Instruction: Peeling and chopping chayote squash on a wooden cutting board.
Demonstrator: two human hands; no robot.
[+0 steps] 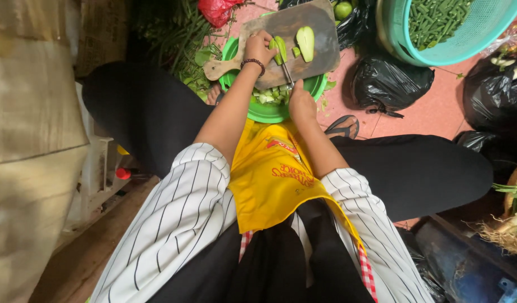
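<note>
Knife (pixel 286 73) sits gripped in my right hand (pixel 301 104), blade down on the cutting board (pixel 320 56). My left hand (pixel 260 47) fingers pin a green vegetable piece (pixel 279 49) near the board's middle, over the green basin (pixel 269 112).

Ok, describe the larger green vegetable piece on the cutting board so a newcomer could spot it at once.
Start at the dark wooden cutting board resting over the green basin. The left hand pins a narrow green strip beside the knife held by the right hand. The vegetable half lies just beyond them, untouched, broader, its pale cut face up.
</note>
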